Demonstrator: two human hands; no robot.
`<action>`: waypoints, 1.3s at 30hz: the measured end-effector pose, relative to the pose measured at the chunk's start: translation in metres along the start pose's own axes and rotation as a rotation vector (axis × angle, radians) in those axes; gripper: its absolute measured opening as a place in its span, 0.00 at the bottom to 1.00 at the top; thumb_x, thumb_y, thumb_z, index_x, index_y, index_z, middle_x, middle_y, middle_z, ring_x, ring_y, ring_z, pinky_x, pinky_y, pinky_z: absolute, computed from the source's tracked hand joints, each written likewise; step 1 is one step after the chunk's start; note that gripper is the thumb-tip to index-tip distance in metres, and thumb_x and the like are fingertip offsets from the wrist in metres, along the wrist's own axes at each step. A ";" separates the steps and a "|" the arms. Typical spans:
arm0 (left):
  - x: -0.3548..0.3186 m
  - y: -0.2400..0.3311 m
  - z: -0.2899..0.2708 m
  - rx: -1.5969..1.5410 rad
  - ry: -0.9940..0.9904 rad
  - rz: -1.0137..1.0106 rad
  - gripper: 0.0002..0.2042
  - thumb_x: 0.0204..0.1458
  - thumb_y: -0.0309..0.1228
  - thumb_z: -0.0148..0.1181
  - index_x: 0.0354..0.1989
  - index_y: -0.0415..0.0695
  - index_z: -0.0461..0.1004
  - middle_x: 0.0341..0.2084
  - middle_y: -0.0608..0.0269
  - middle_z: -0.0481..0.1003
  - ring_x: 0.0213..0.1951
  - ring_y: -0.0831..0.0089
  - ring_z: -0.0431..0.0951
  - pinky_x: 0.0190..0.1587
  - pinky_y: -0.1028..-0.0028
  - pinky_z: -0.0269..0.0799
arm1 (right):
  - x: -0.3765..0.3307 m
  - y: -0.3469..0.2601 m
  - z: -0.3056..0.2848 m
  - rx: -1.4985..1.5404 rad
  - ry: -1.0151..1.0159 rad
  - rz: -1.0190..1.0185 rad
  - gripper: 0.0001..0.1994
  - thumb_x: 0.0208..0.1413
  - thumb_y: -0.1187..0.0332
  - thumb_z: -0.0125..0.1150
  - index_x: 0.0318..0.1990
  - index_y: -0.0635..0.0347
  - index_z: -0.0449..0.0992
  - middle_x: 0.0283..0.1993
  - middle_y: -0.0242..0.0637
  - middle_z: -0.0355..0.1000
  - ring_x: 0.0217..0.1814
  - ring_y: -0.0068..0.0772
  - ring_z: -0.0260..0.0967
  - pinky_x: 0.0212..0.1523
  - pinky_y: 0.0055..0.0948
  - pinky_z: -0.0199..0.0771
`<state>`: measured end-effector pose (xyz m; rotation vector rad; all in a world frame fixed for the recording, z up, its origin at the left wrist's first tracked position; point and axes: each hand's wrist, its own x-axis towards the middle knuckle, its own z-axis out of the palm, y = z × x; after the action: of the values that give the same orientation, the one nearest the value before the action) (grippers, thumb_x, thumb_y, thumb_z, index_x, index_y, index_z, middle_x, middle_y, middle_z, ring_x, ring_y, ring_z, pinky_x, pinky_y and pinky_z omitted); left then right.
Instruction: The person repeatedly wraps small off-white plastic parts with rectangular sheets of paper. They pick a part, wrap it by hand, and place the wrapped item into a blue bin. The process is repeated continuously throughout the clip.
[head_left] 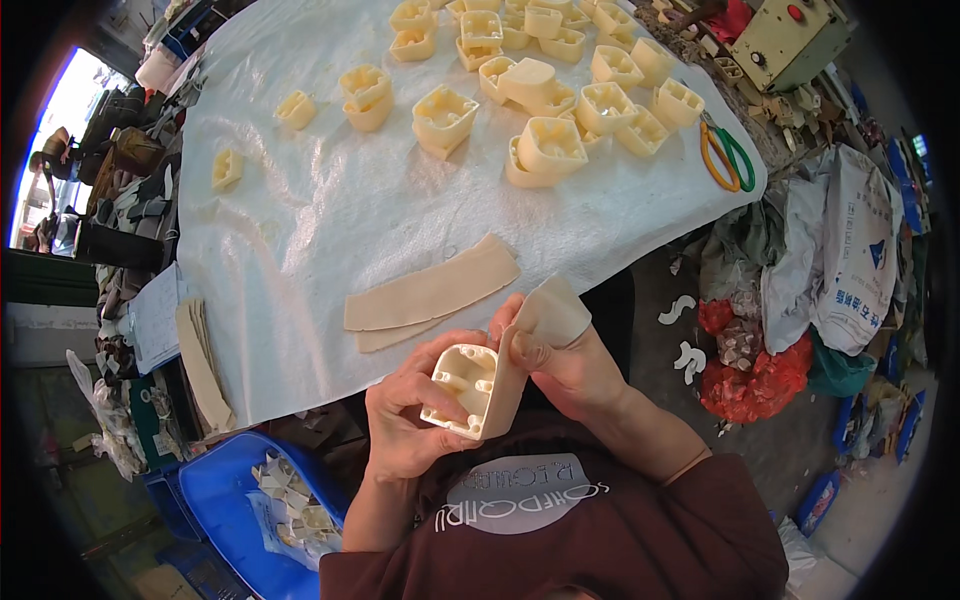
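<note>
Here the cream cup is being gripped, open side up, by the left hand at the near edge of the counter. Right at the cup's right wall, the beige strip is being pinched by the right hand, its free end being angled far and right.

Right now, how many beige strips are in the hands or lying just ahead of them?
3 visible: one held strip in the right hand; one upper strip on the white sheet; one lower strip, partly covered by it. More may be hidden underneath.
</note>
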<state>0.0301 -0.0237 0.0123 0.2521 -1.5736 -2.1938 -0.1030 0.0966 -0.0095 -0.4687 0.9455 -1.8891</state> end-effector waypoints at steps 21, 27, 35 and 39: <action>0.005 -0.005 0.009 0.224 0.103 0.090 0.16 0.34 0.22 0.68 0.32 0.42 0.68 0.44 0.52 0.65 0.45 0.68 0.67 0.47 0.71 0.63 | 0.005 -0.029 0.003 -0.243 0.081 -0.079 0.13 0.49 0.66 0.64 0.37 0.66 0.74 0.34 0.35 0.73 0.36 0.21 0.69 0.36 0.21 0.70; 0.006 -0.005 -0.002 0.213 -0.053 0.152 0.16 0.35 0.25 0.70 0.32 0.41 0.70 0.46 0.49 0.66 0.47 0.65 0.68 0.48 0.69 0.64 | 0.007 -0.020 0.002 -0.184 0.043 -0.077 0.11 0.48 0.67 0.65 0.32 0.66 0.74 0.31 0.32 0.71 0.31 0.19 0.66 0.32 0.20 0.67; 0.007 -0.003 0.035 0.021 0.254 0.050 0.33 0.36 0.23 0.69 0.51 0.40 0.58 0.54 0.47 0.59 0.53 0.65 0.64 0.53 0.69 0.62 | 0.007 -0.016 -0.002 -0.288 0.095 -0.136 0.12 0.44 0.69 0.68 0.35 0.64 0.75 0.30 0.31 0.73 0.31 0.18 0.67 0.31 0.19 0.68; 0.010 -0.007 0.036 0.464 0.301 0.039 0.35 0.31 0.21 0.69 0.50 0.40 0.54 0.47 0.54 0.58 0.48 0.73 0.63 0.50 0.71 0.62 | 0.003 -0.017 0.011 -0.212 0.183 -0.117 0.15 0.43 0.65 0.69 0.34 0.66 0.75 0.33 0.36 0.72 0.35 0.23 0.69 0.36 0.22 0.69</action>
<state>0.0052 0.0046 0.0187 0.6496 -1.8633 -1.6405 -0.1069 0.0942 0.0101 -0.4915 1.2718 -1.9709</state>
